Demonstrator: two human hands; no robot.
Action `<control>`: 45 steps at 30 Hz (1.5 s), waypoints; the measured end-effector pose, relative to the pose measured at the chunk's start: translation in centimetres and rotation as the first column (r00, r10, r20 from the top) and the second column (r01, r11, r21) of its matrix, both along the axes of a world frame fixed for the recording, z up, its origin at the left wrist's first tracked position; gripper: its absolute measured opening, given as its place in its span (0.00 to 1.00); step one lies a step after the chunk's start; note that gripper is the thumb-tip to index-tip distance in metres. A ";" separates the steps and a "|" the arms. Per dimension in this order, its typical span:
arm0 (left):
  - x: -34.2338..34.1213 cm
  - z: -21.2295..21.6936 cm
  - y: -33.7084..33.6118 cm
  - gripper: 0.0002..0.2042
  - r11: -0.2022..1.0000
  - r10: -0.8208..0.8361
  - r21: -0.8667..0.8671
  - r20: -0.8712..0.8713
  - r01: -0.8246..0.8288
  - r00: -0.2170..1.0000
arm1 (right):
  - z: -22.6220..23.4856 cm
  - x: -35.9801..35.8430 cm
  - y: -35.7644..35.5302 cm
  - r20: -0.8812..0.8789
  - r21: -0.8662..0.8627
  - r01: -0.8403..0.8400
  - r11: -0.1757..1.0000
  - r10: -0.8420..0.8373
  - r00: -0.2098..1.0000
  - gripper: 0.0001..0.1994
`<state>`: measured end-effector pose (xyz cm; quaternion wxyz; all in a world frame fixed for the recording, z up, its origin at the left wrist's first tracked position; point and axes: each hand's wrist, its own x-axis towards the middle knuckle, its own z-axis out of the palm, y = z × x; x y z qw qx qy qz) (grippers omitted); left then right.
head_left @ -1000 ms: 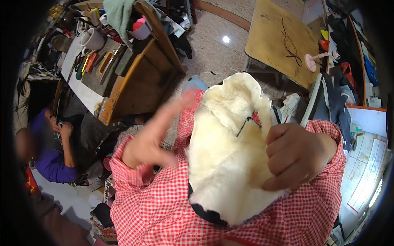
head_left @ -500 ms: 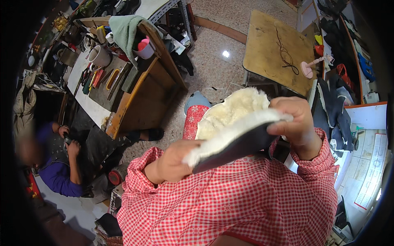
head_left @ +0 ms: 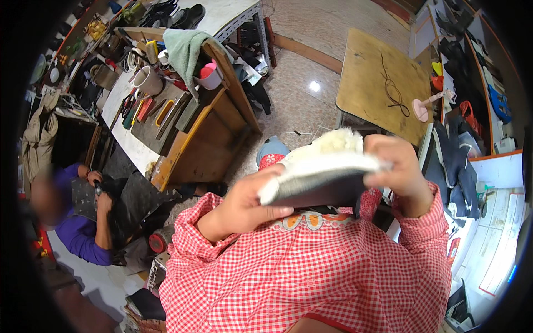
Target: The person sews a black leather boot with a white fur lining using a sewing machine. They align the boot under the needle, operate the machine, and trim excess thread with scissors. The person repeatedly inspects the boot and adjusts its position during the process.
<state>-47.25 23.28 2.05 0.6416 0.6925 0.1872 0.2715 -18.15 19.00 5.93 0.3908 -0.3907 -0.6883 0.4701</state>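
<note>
Both hands hold a fleece-lined dark leather piece (head_left: 319,190) in front of my chest, its white fluffy edge facing up. My left hand (head_left: 250,201) grips its left end, the thumb pressed along the dark side. At the opposite end, the fingers and thumb of my right hand (head_left: 393,166) pinch the edge, a little blurred by motion. Cream fleece (head_left: 336,145) shows just beyond the white edge, above my lap. Whether it is joined to the dark piece is hidden. A red checked smock covers my arms and body.
Ahead on the left stands a wooden workbench (head_left: 202,139) with tools, a mug (head_left: 148,80) and a green towel (head_left: 186,53). A person in purple (head_left: 83,238) sits at far left, hands on a dark item. Ahead right is a brown table (head_left: 363,72) with a cord; dark fleece-edged pieces (head_left: 458,175) hang at right.
The fleece-lined piece has tipped, showing more of its dark side and less of the cream fleece behind. My left hand has risen slightly, its thumb now along the dark face.
</note>
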 end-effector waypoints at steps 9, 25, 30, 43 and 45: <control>-0.2 2.2 -1.3 0.04 0.707 -0.526 0.542 -0.027 0.454 0.850 | 5.0 -3.7 -3.8 0.659 0.161 -0.741 0.651 0.488 0.572 0.14; -2.9 0.6 0.6 0.08 0.771 -0.527 0.399 -0.037 0.496 0.849 | 3.0 -3.6 -3.1 0.479 0.322 -0.670 0.669 0.496 0.725 0.18; -3.3 1.2 1.0 0.06 0.757 -0.502 0.450 -0.065 0.474 0.862 | 3.5 -3.4 -2.5 0.478 0.288 -0.705 0.648 0.541 0.692 0.12; -1.7 3.2 -0.6 0.40 0.772 -0.608 0.155 -0.103 0.617 0.787 | 3.8 -3.2 -2.3 0.476 0.313 -0.447 0.838 0.269 0.837 0.16; -0.7 3.9 -1.2 0.59 0.785 -0.564 0.185 -0.182 0.591 0.805 | 4.3 -3.7 -1.7 0.490 0.309 -0.370 0.876 0.186 0.852 0.16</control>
